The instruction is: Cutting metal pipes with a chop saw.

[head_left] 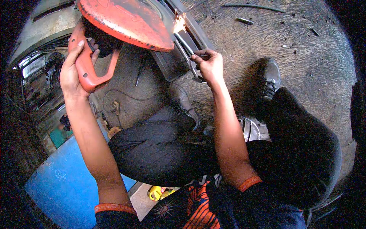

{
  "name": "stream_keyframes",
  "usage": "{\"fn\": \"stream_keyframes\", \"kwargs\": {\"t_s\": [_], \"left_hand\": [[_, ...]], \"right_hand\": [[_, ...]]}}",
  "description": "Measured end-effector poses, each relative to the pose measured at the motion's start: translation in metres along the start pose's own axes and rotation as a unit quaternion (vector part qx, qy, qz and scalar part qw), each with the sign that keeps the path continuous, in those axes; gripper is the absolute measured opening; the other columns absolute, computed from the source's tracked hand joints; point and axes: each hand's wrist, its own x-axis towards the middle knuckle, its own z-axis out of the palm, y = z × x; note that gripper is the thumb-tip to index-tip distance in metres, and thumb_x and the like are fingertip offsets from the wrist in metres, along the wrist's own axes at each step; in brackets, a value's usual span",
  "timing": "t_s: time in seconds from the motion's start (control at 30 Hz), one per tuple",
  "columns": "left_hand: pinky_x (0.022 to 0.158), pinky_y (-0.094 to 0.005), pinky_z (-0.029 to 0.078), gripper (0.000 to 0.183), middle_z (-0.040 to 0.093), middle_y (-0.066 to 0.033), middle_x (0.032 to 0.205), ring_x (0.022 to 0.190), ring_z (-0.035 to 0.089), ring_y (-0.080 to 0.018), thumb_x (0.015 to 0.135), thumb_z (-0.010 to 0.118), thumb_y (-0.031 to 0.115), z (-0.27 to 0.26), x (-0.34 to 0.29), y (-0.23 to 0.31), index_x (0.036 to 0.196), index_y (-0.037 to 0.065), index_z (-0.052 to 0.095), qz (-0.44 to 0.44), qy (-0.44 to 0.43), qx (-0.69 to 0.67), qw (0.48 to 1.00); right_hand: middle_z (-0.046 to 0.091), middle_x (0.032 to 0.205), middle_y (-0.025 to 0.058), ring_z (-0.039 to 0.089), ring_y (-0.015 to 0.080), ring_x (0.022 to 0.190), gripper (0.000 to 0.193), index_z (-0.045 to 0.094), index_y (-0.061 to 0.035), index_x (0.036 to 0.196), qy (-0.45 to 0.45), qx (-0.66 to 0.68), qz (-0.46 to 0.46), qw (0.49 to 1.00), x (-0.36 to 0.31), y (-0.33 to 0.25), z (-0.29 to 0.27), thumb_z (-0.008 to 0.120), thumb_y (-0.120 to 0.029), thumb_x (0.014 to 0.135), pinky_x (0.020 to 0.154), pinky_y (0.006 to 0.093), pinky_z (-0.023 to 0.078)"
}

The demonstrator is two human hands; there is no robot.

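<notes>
My left hand [72,78] is wrapped round the orange handle [87,74] of a cut-off saw, with the thumb lying along its upper side. The saw's round, scuffed orange guard [126,21] tilts across the top of the view and hides the blade. To the right of the guard, my right hand [211,66] pinches a thin metal bar [184,44] between thumb and fingers. Bright sparks [179,23] burst at the bar's far end, close to the guard's right edge. The exact contact there is hidden. Grey metal parts of the saw base [171,65] lie below.
My dark shoes [270,78] rest on a rough, dirty floor [305,49] with scattered metal offcuts [244,21]. A thin cable [118,91] curls beneath the saw. A blue panel [68,171] lies at lower left, near a small yellow object [155,193].
</notes>
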Motion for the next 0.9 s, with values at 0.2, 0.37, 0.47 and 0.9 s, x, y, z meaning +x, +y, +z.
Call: {"fn": "stream_keyframes", "kwargs": {"t_s": [0.2, 0.37, 0.47, 0.9], "left_hand": [[0.086, -0.0351, 0.048, 0.047, 0.057, -0.0083, 0.113, 0.102, 0.056, -0.0181, 0.086, 0.061, 0.014, 0.002, -0.001, 0.0, 0.128, 0.002, 0.046, 0.01, -0.007, 0.005, 1.0], [0.084, -0.0345, 0.049, 0.043, 0.059, -0.0096, 0.108, 0.098, 0.058, -0.0193, 0.086, 0.061, 0.014, 0.004, -0.003, 0.0, 0.125, 0.001, 0.047, 0.007, 0.011, 0.01, 1.0], [0.083, -0.0343, 0.049, 0.042, 0.06, -0.0096, 0.105, 0.096, 0.058, -0.0196, 0.086, 0.061, 0.013, 0.003, -0.003, -0.001, 0.124, 0.0, 0.048, 0.004, 0.006, -0.018, 1.0], [0.075, -0.033, 0.053, 0.036, 0.06, -0.0108, 0.098, 0.084, 0.062, -0.0203, 0.083, 0.064, 0.013, -0.002, 0.001, -0.005, 0.114, -0.001, 0.053, 0.019, 0.015, -0.023, 0.999]], "right_hand": [[0.067, 0.078, 0.0176, 0.067, 0.0271, 0.074, 0.017, 0.069, -0.0014, 0.084, 0.04, -0.037, -0.053, 0.997, -0.001, 0.001, 0.003, 0.072, -0.012, 0.072, 0.072, 0.0349, 0.051], [0.067, 0.081, 0.0194, 0.067, 0.031, 0.078, 0.021, 0.068, -0.0034, 0.093, 0.082, -0.239, -0.151, 0.956, -0.006, -0.009, -0.008, 0.068, -0.013, 0.074, 0.072, 0.0361, 0.052], [0.068, 0.078, 0.0152, 0.065, 0.0195, 0.066, 0.024, 0.065, -0.0002, 0.099, 0.006, -0.06, -0.007, 0.998, 0.004, -0.027, -0.022, 0.066, -0.012, 0.078, 0.06, 0.0317, 0.05], [0.065, 0.084, 0.0181, 0.049, 0.012, 0.051, 0.041, 0.052, 0.0106, 0.11, -0.348, 0.466, 0.079, 0.809, -0.012, -0.062, -0.052, 0.059, -0.023, 0.087, 0.04, 0.023, 0.038]]}}
